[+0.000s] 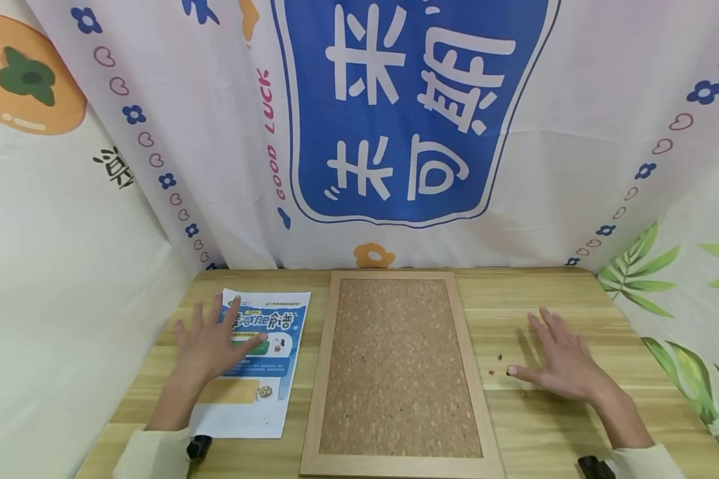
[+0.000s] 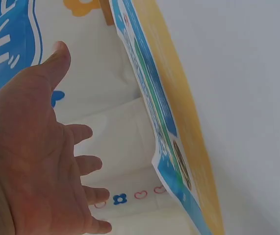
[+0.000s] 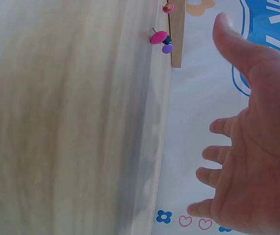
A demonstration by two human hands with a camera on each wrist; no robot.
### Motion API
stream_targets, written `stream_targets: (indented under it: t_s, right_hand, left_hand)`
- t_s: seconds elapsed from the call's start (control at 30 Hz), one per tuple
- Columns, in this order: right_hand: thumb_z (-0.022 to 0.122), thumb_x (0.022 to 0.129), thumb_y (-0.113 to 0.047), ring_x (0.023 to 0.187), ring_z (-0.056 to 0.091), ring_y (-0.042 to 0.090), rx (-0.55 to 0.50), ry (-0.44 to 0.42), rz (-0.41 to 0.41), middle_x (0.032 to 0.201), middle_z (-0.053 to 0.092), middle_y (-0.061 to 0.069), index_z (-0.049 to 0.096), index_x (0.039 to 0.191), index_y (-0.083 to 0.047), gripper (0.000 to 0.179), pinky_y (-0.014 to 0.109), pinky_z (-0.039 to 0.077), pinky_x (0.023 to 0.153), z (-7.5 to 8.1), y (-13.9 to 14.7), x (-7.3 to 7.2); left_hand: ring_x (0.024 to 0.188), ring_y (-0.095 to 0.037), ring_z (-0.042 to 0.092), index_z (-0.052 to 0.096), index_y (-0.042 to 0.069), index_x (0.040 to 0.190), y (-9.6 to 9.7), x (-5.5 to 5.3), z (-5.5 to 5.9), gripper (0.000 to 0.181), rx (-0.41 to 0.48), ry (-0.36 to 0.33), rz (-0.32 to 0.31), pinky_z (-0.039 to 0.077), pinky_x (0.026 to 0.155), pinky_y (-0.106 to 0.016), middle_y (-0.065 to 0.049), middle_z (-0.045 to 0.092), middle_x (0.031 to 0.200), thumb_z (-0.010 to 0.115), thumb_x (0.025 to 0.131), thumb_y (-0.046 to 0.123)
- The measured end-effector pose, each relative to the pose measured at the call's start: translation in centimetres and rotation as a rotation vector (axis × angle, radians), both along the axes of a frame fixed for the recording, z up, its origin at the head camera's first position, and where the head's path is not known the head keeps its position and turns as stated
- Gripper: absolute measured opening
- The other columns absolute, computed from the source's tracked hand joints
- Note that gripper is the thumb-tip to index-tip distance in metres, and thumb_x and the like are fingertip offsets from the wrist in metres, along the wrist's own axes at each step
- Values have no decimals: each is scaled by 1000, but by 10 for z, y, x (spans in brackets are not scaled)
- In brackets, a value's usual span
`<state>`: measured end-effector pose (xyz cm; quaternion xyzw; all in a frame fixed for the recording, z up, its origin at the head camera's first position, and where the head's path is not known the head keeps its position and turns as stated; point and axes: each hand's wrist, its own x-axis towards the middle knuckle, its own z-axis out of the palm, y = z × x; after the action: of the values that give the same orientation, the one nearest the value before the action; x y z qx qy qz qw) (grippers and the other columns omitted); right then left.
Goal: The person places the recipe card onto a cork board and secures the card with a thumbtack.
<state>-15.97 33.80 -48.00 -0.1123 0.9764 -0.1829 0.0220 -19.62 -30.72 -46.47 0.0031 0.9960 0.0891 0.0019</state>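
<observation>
White sheet with blue-yellow print

Pink letters on the hanging cloth read "GOOD LUCK", beside a blue panel that bore the white characters "未来可期". The printed sheet showed "减肥食谱" in its heading, the start partly covered; its finer lines were too small to read.

I spread my left hand near the printed sheet, its blue print farther than its yellow band; patterned white cloth hangs at the far side.
</observation>
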Motion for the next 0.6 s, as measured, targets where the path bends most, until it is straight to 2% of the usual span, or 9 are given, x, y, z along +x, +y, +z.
stream_targets:
  t_s: [0.23, 0.4, 0.6]
  right_hand:
    - [81, 91, -53, 153, 20, 66, -72, 7, 43, 170, 19, 40, 27, 164, 8, 110, 85, 20, 117, 2, -2, -2]
    - [80, 93, -50, 150, 26, 66, -97, 8, 60, 169, 23, 39, 30, 163, 9, 105, 84, 27, 115, 2, -3, -2]
    - [79, 94, -50, 146, 36, 64, -99, 23, 64, 165, 33, 38, 39, 159, 7, 95, 81, 34, 113, 5, -5, -4]
  left_hand:
    - [156, -69, 2, 15, 7, 172, -14, 2, 0, 109, 59, -23, -8, 5, 117, -90, -33, 4, 175, 55, 98, 77]
    - [153, -72, 6, 7, 6, 172, -25, -1, -2, 107, 94, -24, -36, 12, 117, -89, -38, 4, 173, 54, 102, 71]
    - [151, -72, 15, 14, -5, 169, -35, -2, -2, 104, 163, -21, -68, 18, 120, -83, -45, 9, 169, 60, 104, 62]
